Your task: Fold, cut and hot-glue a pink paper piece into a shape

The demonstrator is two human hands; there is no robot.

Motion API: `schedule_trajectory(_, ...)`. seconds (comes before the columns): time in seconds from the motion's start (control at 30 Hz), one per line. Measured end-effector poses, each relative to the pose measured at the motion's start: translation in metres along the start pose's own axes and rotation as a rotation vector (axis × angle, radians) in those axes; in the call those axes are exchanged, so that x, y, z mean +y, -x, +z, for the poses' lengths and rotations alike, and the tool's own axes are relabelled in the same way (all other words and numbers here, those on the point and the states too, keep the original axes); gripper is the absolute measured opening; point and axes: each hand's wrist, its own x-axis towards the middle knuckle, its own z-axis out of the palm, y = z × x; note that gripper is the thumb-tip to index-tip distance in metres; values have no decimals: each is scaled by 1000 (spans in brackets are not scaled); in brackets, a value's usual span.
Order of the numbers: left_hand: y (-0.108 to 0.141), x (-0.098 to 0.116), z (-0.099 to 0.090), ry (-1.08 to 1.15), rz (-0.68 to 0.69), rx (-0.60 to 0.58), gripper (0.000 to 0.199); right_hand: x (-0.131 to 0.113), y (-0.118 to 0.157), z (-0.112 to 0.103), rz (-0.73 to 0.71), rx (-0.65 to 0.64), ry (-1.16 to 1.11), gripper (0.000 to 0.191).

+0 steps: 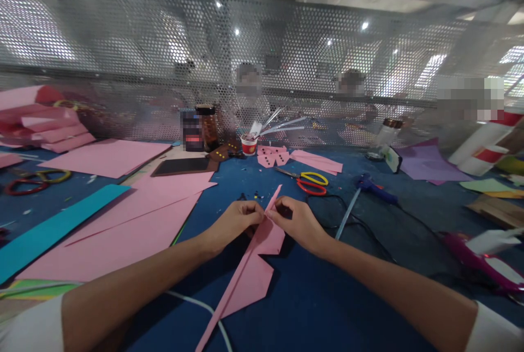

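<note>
While the left hand (237,220) and the right hand (302,221) pinch the pink paper (249,284) between nearly closed fingertips, nearer than the scissors (298,177), gentle, even pressure should keep its edge straight.

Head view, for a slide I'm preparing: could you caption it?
Left hand and right hand hold a pink paper cutout over a blue tabletop, red-and-yellow scissors lying beyond.

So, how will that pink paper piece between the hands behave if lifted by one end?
The pink paper piece is probably light, since it looks like thin sheet. Its long narrow band, apparently doubled over, should be fairly stiff lengthwise. The wider notched flap looks thin, so it may flop.
</note>
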Motion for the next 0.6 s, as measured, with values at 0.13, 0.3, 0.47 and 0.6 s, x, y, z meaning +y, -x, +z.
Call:
schedule_trajectory(0.13, 0, 0, -1, 13, 8, -6, 25, 1, 0, 1, -8, 5, -8, 16)
schedule_trajectory(0.3, 0, 0, -1, 34, 18, -23, 25, 1, 0, 1, -56, 7, 15, 14)
schedule_trajectory(0.47, 0, -2, -2, 50, 25, -35, 22, -1, 3, 0, -163, 13, 102, 10)
schedule_trajectory(0.6, -1, -3, -3, 58, 15, -41, 23, -2, 7, -3, -317, 5, 284, 10)
